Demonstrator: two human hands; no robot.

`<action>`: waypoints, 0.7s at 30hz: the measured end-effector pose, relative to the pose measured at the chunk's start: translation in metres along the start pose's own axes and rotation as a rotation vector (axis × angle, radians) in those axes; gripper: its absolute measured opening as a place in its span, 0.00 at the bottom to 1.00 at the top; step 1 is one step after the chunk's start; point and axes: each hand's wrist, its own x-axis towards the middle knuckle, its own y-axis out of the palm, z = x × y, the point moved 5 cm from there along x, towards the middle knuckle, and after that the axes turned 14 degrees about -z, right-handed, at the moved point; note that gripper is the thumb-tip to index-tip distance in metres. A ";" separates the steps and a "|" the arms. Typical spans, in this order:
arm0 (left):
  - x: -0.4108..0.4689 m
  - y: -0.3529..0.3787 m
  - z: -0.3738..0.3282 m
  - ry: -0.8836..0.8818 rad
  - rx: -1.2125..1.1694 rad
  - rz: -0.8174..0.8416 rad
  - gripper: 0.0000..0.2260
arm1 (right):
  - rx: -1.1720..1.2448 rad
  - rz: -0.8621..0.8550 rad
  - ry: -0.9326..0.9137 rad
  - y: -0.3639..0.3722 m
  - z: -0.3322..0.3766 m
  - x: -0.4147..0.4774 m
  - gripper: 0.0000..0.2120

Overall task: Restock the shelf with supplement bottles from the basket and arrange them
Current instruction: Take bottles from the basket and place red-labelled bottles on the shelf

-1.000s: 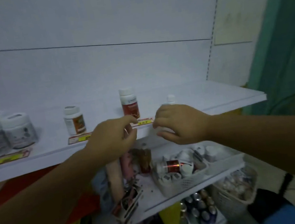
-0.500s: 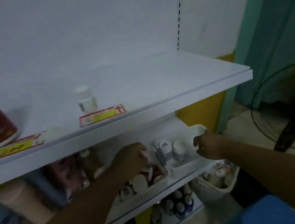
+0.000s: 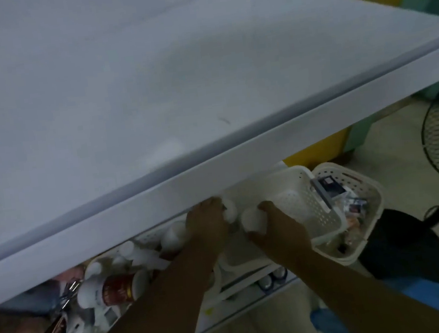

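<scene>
- My left hand reaches in under the upper shelf, fingers curled round a white bottle.
- My right hand grips a second white bottle between thumb and fingers, just beside the first.
- Both bottles are at the left end of the white basket, below that shelf.
- A red-labelled bottle lies on its side well to the left.
</scene>
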 end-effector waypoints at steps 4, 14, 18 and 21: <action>0.001 0.003 -0.005 -0.070 -0.019 -0.029 0.25 | 0.028 -0.049 0.056 -0.003 -0.001 0.002 0.26; -0.090 -0.108 0.033 -0.365 -1.114 0.044 0.21 | 0.832 0.101 0.309 -0.055 0.066 -0.042 0.18; -0.176 -0.155 0.083 -0.597 -1.553 -0.018 0.17 | 1.124 0.347 0.379 -0.058 0.141 -0.109 0.15; -0.238 -0.190 0.119 -0.680 -1.847 -0.074 0.20 | 1.199 0.421 0.399 -0.051 0.207 -0.162 0.16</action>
